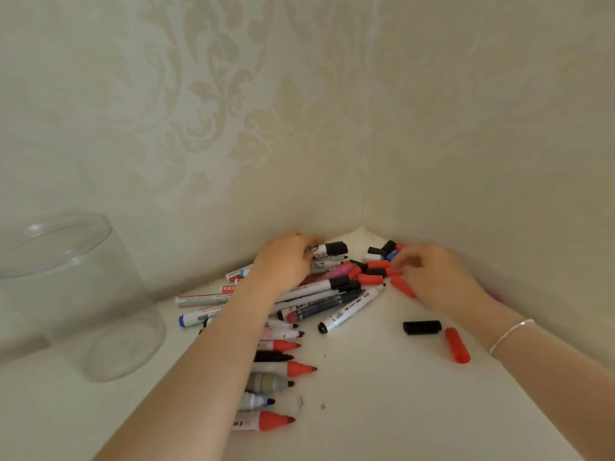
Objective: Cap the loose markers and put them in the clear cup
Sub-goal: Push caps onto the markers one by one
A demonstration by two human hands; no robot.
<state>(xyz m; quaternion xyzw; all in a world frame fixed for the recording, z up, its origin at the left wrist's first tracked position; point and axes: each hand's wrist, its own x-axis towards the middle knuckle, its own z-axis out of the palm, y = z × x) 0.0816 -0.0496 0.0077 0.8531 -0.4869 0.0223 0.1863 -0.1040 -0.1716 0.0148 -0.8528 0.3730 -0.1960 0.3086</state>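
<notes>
Ahead, markers (319, 294) crowd the corner; clear cup (83, 294) stands apart.

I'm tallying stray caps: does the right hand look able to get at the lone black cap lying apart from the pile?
Probably yes. The black cap lies in the open on the white table, just inside the right hand's wrist, with only a red cap beside it and nothing covering it.

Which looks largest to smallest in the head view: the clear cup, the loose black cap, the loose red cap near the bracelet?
1. clear cup, by far the largest.
2. and 3. red cap and black cap look about alike; I would not rank them.
</notes>
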